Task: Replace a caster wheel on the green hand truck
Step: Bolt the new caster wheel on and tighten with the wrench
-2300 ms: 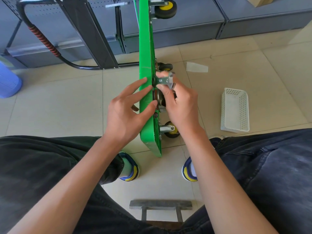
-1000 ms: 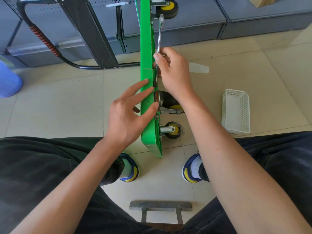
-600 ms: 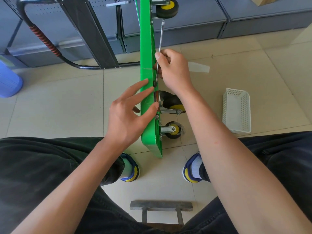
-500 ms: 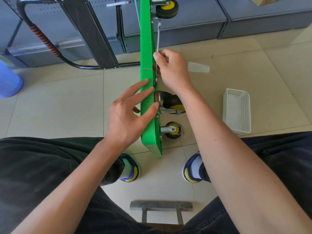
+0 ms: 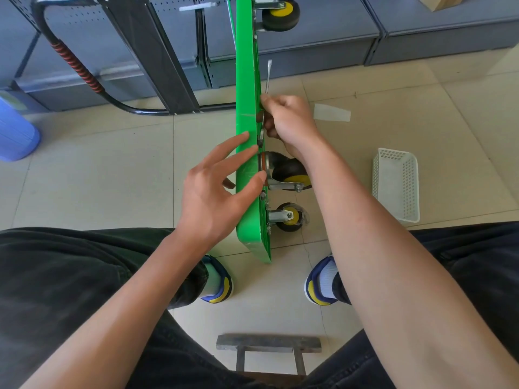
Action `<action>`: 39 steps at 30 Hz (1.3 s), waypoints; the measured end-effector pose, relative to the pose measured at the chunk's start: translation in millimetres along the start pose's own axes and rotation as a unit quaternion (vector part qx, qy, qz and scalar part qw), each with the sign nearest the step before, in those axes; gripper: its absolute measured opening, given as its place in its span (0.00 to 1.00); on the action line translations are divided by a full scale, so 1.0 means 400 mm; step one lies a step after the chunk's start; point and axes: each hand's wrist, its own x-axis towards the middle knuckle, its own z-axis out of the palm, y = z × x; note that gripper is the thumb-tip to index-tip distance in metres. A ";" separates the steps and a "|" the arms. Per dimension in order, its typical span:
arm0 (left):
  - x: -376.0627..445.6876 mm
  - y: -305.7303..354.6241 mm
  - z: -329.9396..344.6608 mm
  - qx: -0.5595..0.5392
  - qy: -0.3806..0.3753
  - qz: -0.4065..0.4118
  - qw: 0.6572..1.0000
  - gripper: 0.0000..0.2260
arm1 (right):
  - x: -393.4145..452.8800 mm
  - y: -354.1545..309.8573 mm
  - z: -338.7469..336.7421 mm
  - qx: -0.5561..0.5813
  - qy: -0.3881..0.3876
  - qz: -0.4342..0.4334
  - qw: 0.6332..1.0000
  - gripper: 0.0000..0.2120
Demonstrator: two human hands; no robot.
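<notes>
From my remote seat, working left to right: my left hand (image 5: 213, 192) lies with straight, spread fingers pressed flat against the bright green plastic deck of the hand truck (image 5: 245, 113), which stands on its edge on the tiled floor between my feet. That grip is open, bracing only. Just right of the deck, my right hand (image 5: 289, 122) is curled tight around a slim silver metal spanner (image 5: 268, 77), whose lower jaw sits at a bolt right above the black caster wheel with the yellow hub (image 5: 289, 171). I judge this is the mounting-bolt step. The deck looks light but stiff and prone to tipping, so it wants steadying on its broad face; the wheel seems solid and best held by its steel bracket. Further right, well apart, lies a white perforated plastic basket (image 5: 396, 183).
</notes>
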 end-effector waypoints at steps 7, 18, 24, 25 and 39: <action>-0.001 -0.001 0.001 -0.001 0.000 -0.001 1.000 0.18 | 0.014 0.020 -0.001 0.041 -0.008 0.057 0.998 0.17; -0.001 -0.001 -0.001 0.003 -0.003 0.003 1.000 0.18 | 0.022 0.004 -0.013 0.102 -0.024 0.180 0.978 0.13; -0.001 0.001 -0.002 0.009 -0.003 0.005 1.000 0.18 | 0.021 0.007 -0.032 0.140 -0.020 0.179 0.974 0.10; 0.000 0.001 -0.002 0.010 -0.003 0.006 1.000 0.18 | 0.018 0.006 -0.039 0.148 -0.018 0.176 0.973 0.07; 0.001 0.002 0.000 0.003 -0.002 0.008 1.000 0.18 | -0.161 0.007 -0.081 0.001 0.144 -0.180 0.973 0.03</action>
